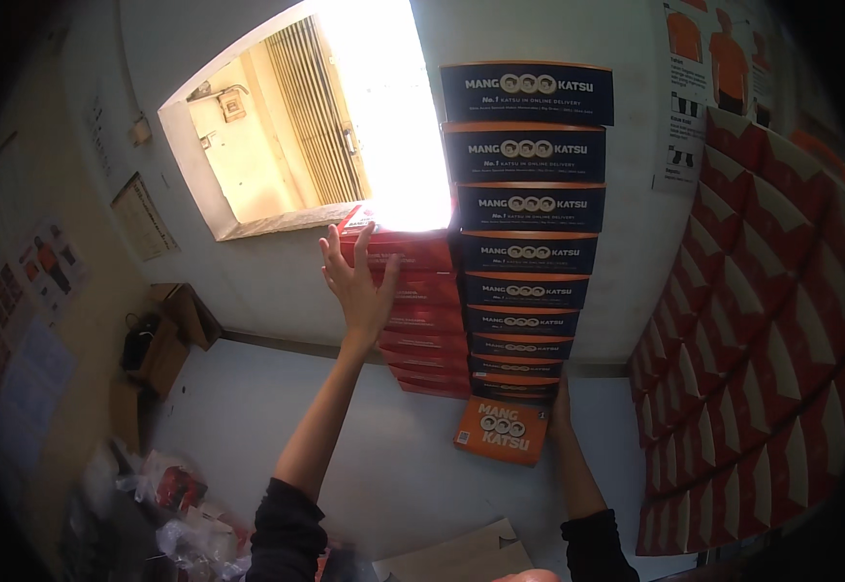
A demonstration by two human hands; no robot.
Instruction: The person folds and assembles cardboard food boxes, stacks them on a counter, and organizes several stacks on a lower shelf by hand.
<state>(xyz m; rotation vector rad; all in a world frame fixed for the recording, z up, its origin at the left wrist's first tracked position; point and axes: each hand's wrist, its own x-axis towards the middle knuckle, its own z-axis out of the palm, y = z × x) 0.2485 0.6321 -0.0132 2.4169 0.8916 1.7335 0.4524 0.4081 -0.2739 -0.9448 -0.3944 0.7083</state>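
Note:
My left hand is raised, fingers spread, in front of the upper boxes of a red box stack. It grips nothing; whether its fingertips touch the boxes cannot be told. Right beside the red boxes rises a taller stack of dark blue boxes with orange edges. At the foot of that stack, a box with an orange top juts out toward me. My right hand is at the right side of the lowest blue boxes and the orange-topped box, its fingers mostly hidden along that side.
Many red and white boxes are piled at the right. A bright window opening is in the wall behind the red stack. Brown cartons stand at left, clear plastic bags lower down. Flat cardboard lies near me.

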